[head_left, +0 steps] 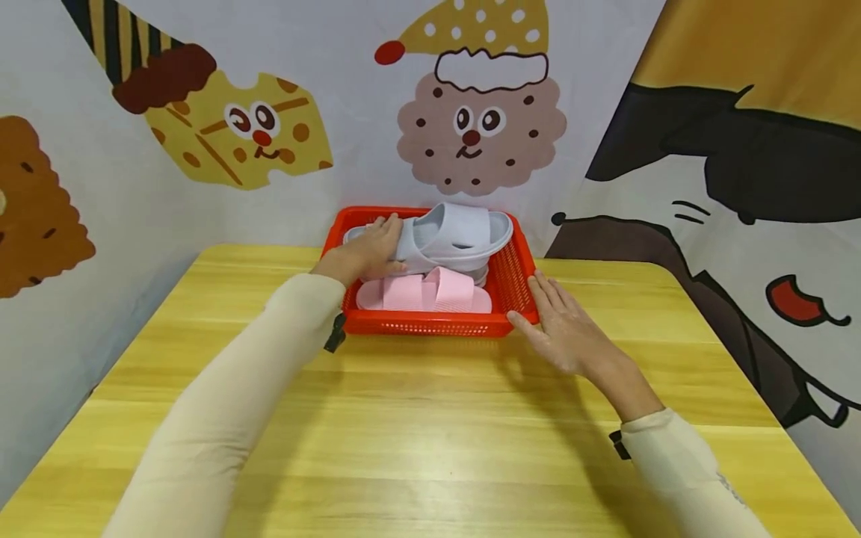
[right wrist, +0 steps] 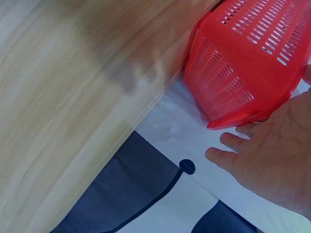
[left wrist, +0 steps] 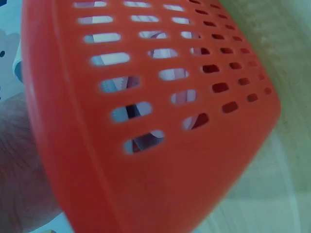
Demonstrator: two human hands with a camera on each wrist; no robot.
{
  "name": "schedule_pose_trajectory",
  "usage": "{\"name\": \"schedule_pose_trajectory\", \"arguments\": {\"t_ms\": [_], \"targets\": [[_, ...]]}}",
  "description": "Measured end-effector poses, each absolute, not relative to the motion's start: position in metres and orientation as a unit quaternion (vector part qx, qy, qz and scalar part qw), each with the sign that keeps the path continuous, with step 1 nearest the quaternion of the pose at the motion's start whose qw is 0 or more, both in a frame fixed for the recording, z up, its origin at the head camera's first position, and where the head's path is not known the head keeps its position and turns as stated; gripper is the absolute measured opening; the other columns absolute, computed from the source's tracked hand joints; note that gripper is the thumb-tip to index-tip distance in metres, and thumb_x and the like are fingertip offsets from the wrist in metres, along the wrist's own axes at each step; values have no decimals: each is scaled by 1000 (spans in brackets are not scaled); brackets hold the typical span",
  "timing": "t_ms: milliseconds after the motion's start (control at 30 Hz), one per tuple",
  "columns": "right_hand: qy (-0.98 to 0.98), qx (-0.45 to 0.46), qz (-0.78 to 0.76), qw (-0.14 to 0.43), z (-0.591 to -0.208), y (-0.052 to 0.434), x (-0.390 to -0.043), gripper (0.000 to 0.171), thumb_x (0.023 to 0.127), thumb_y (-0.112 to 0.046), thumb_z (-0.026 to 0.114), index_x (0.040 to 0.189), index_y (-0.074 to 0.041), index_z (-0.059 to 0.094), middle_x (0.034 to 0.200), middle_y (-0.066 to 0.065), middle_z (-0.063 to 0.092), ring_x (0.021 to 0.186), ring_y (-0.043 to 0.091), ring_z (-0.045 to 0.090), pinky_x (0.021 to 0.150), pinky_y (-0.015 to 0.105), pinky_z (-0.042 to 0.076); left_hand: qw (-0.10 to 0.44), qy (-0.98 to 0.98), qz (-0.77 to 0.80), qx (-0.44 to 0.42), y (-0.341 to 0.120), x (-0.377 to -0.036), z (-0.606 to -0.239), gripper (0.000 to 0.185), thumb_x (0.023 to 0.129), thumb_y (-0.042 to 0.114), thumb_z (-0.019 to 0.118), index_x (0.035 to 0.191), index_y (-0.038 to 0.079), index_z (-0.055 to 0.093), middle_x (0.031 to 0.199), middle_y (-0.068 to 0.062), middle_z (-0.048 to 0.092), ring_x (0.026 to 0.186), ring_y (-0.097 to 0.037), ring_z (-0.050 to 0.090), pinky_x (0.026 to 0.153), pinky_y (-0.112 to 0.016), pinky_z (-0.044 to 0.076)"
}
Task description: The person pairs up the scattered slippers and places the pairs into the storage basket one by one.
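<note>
A red plastic basket (head_left: 417,323) with slotted walls stands at the far edge of the table. Inside it, light grey-blue slippers (head_left: 457,232) lie on top at the back, and a pink slipper (head_left: 430,293) lies in front of them. My left hand (head_left: 373,246) reaches over the basket's left side and rests on the grey-blue slippers, fingers extended. Beside the basket's front right corner is my right hand (head_left: 561,329), fingers straight and thumb spread, by the rim. In the left wrist view the basket wall (left wrist: 160,179) hides most of the left hand.
The wooden table (head_left: 417,433) spreads in front of the basket. Directly behind it hangs a white cloth (head_left: 363,149) printed with cartoon figures, which continues along both sides. A dark strap (head_left: 335,333) shows at the left wrist.
</note>
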State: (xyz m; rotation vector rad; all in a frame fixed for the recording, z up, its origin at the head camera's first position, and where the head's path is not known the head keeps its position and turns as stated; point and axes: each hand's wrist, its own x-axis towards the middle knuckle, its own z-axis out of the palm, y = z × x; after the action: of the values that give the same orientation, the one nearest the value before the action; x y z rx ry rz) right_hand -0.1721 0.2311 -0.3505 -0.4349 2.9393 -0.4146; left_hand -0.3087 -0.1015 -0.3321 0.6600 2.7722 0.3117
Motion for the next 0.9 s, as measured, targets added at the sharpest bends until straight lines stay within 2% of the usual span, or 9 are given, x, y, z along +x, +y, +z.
{"name": "schedule_pose_trajectory", "arguments": {"t_ms": [133, 300, 633, 900], "targets": [[977, -146, -134, 77, -352, 233, -172, 92, 102, -66, 29, 161, 1, 5, 168, 18, 1, 151, 42, 4, 120, 56, 5, 136, 957, 82, 243, -102, -308, -334, 92, 100, 35, 64, 160, -1, 3, 167, -21, 2, 152, -41, 4, 120, -50, 10], [977, -153, -129, 77, -350, 231, -172, 93, 102, -66, 27, 161, 2, 5, 168, 18, 1, 152, 41, 4, 120, 55, 4, 130, 955, 38, 264, -112, -304, -328, 88, 103, 40, 57, 162, 0, 5, 167, -21, 3, 152, -40, 5, 120, -50, 11], [976, -156, -137, 65, -350, 230, -172, 91, 103, -64, 29, 161, 3, 7, 168, 20, 3, 151, 42, 5, 120, 55, 4, 93, 945, 66, 308, -133, -298, -332, 85, 102, 44, 56, 162, 3, 12, 168, -18, 8, 152, -38, 9, 120, -51, 13], [977, -156, -130, 59, -350, 234, -172, 92, 102, -65, 30, 161, 3, 10, 168, 19, 4, 151, 42, 5, 119, 57, 7, 105, 938, 81, 322, -145, -281, -330, 81, 102, 46, 55, 161, 3, 21, 167, -18, 15, 152, -37, 12, 119, -52, 15]]}}
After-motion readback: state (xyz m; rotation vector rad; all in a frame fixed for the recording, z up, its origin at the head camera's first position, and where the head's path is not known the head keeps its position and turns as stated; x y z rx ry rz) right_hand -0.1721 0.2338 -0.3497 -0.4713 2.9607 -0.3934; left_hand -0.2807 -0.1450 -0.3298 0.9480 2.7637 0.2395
